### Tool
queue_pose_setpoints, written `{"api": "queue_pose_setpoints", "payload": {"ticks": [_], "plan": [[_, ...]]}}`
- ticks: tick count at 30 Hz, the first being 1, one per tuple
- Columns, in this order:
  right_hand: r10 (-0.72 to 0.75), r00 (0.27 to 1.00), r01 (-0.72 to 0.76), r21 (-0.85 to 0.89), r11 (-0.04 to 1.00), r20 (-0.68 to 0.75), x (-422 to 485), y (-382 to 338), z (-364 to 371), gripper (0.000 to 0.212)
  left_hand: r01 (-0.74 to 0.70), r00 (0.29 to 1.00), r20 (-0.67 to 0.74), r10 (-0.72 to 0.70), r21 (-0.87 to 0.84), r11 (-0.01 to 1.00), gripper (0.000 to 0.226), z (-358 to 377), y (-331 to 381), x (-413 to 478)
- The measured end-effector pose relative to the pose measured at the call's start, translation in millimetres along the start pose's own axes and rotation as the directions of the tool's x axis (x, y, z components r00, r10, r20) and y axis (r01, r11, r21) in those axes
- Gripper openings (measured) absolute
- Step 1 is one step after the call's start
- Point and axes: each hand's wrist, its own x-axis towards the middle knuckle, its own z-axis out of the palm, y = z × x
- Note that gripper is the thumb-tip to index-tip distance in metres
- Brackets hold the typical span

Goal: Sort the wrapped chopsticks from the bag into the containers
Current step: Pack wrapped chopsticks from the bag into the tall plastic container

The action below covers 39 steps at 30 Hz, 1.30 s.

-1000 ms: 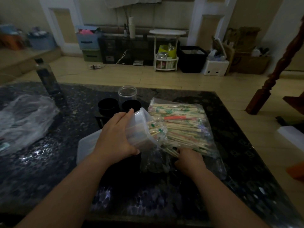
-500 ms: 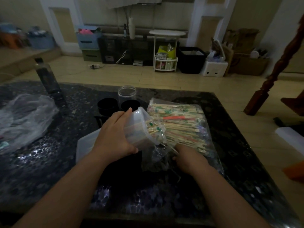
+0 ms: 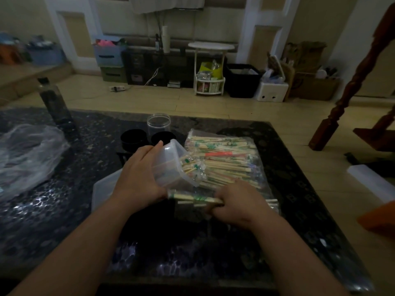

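Hands at work: my left hand point(image 3: 139, 174) grips the tilted container point(image 3: 168, 165), my right hand point(image 3: 237, 201) pinches a few wrapped chopsticks point(image 3: 192, 197).
On the tabletop point(image 3: 64, 210), the heaped bag point(image 3: 230, 159) lies just beside the container; the sticks look light, stiff, slippery-wrapped, so I'd take them mid-length.

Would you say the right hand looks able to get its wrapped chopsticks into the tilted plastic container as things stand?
Probably yes: the left hand holds the container tilted, mouth toward the right hand, whose wrapped chopsticks lie just below the opening with nothing between.
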Motion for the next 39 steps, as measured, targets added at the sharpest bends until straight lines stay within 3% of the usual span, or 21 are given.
{"api": "queue_pose_setpoints", "payload": {"ticks": [5,9,13,16,18,22,25,29,33,39], "plan": [[0.018,0.969,-0.031,-0.048,0.998,-0.247,-1.1,-5.2,-8.0,0.026,-0.009,1.000,0.000,0.009,0.036,0.999,0.129,0.6,0.6,0.4],[0.022,0.897,-0.041,-0.034,0.999,-0.441,6.6,2.4,-4.6,0.022,0.007,1.000,0.001,-0.007,0.042,0.999,0.133,3.0,-3.8,2.4],[-0.114,0.718,0.096,-0.064,0.993,-0.686,12.8,8.5,4.0,0.023,-0.009,1.000,0.002,0.009,0.022,1.000,0.134,3.7,-8.0,1.3],[-0.143,0.597,0.165,-0.053,0.985,-0.789,10.7,8.1,1.5,0.022,-0.038,0.999,0.004,0.038,0.032,0.999,0.134,4.2,-11.1,2.4],[-0.064,0.525,0.167,0.028,0.986,-0.849,8.7,5.0,-1.1,0.026,-0.053,0.999,0.006,0.053,0.050,0.997,0.130,4.7,-11.2,2.7],[0.221,0.471,0.217,0.355,0.909,-0.854,11.1,-2.0,-4.8,0.028,-0.045,0.999,-0.004,0.045,0.058,0.997,0.129,5.5,-9.1,1.1],[0.346,0.511,0.282,0.533,0.797,-0.787,14.3,-5.1,-8.4,0.028,-0.057,0.998,-0.019,0.058,0.057,0.997,0.129,5.5,-7.4,-0.3],[0.558,0.629,0.320,0.834,0.449,-0.541,11.1,-15.8,-9.6,0.029,-0.044,0.999,0.004,0.044,0.048,0.998,0.131,4.5,-4.3,-0.5],[0.659,0.649,0.352,0.918,0.181,-0.379,8.9,-25.0,-17.1,0.036,-0.068,0.998,0.013,0.067,0.039,0.997,0.128,6.1,-5.7,-0.3],[0.641,0.706,0.315,0.944,0.096,-0.301,13.4,-25.5,-14.6,0.037,-0.077,0.997,0.009,0.077,0.047,0.996,0.127,6.7,-4.9,-1.1]]}}
